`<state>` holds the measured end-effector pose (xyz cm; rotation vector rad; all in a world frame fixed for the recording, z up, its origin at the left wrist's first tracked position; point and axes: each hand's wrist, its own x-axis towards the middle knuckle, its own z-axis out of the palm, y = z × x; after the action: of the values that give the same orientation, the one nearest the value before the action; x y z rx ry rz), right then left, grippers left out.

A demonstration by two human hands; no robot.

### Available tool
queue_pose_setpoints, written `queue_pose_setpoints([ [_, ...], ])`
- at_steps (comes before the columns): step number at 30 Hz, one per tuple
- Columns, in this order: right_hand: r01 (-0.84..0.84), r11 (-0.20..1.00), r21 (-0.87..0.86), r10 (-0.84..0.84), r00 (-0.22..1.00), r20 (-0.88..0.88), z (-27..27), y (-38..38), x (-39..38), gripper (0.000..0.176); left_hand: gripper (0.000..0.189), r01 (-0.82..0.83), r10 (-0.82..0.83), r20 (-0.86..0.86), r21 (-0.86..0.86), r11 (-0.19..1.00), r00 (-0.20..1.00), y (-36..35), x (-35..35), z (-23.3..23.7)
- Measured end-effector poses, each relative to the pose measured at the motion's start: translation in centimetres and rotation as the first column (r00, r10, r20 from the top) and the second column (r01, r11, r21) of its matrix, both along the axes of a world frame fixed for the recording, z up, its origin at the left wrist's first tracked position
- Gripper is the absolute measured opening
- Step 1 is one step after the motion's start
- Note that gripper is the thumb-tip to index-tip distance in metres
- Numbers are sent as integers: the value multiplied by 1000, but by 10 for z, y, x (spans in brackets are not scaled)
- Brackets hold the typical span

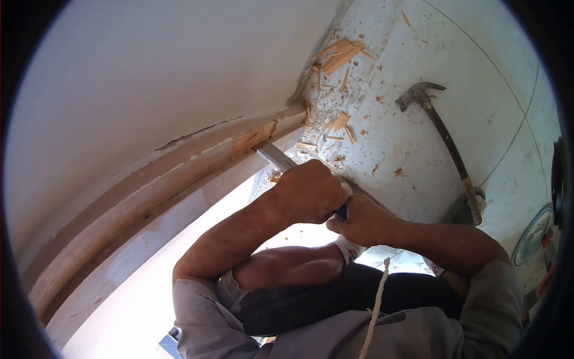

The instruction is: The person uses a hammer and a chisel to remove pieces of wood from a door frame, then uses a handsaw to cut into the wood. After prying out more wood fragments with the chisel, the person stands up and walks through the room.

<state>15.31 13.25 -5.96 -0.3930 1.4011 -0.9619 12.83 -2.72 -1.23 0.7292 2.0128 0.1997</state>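
Observation:
My left hand (312, 190) is closed around a chisel (276, 158) with a flat metal blade. The blade tip meets the wooden frame (203, 160) along the wall, at a spot of bare, chipped wood (254, 137). My right hand (369, 220) is closed just behind the left one, at the tool's rear end. A bit of blue handle shows between the two hands; the rest is hidden by the fingers.
A claw hammer (445, 134) lies on the pale floor to the right. Wood chips (342, 55) and splinters are scattered by the wall corner. A round disc (534, 234) stands at the far right. A pale cord (375, 311) hangs in front of my shirt.

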Motion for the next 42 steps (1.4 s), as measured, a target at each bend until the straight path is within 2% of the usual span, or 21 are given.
queue_pose_setpoints([
  [2, 37, 998, -40, -38, 999, -4, 2, 2, 2, 31, 7, 29, -29, -35, -9, 1000, 999, 0, 2, 4],
  [4, 14, 1000, -13, -10, 974, 228, 16, 0, -4, 33, 8, 19, -20, -21, -34, 999, 1000, 0, 5, 7],
  [7, 104, 990, -93, -73, 954, 291, 7, 1, 5, 34, 8, 11, -14, -41, -68, 998, 999, 2, 4, 9],
  [9, 146, 986, -84, -122, 963, 241, -4, 1, 14, 33, 9, 8, -11, -45, -76, 997, 999, 4, 10, 3],
  [11, 188, 979, -78, -171, 968, 183, -11, 2, 17, 32, 10, 24, -28, -140, -28, 999, 990, 2, 13, -9],
  [13, 218, 972, -92, -220, 975, -12, -10, 7, 18, 32, 10, 8, -8, -155, -2, 1000, 988, 6, 16, -12],
  [16, 166, 975, -145, -175, 983, -48, -20, 9, 21, 32, 11, 6, -5, -163, 5, 1000, 987, 9, 17, -14],
  [19, 121, 991, -62, -125, 990, -65, -17, 8, 15, 32, 11, 13, -13, -164, -5, 1000, 986, 6, 16, -15],
  [23, 95, 993, -68, -97, 995, -35, -19, 5, 6, 33, 9, -42, 40, -171, -10, 999, 984, 3, 15, -15],
  [26, 26, 999, 20, -27, 997, 73, -4, 6, -18, 32, 10, -62, 59, -139, -21, 998, 988, 7, 7, -10],
  [28, -59, 995, 75, 37, 963, 269, 8, 10, -36, 30, 10, -95, 91, -121, -24, 995, 988, 9, 1, -6],
  [29, -57, 995, 79, 33, 961, 275, 10, 11, -39, 30, 11, -120, 116, -109, -29, 992, 987, 10, -2, -4],
  [33, -153, 981, 120, 116, 955, 271, 13, 3, -47, 33, 12, -133, 132, -54, -23, 991, 990, 7, -6, -4],
  [35, -197, 967, 161, 149, 952, 267, -1, -1, -38, 32, 10, -61, 61, 40, -8, 998, 997, 3, -9, -9],
  [36, -109, 989, 95, 91, 979, 180, -22, 1, -20, 31, 11, -98, 99, -3, 72, 993, 995, -2, -2, -18],
  [37, -35, 999, 18, 33, 994, 106, -28, 1, -8, 29, 11, -118, 117, 26, 81, 990, 993, -3, 2, -20],
  [40, -42, 998, 39, 40, 997, 65, -32, -1, 2, 29, 10, -45, 41, 65, 68, 997, 997, -4, -1, -25],
  [42, -27, 999, 32, 25, 996, 80, -25, -4, 1, 29, 10, -6, 5, 13, 102, 995, 1000, -4, 1, -24],
])
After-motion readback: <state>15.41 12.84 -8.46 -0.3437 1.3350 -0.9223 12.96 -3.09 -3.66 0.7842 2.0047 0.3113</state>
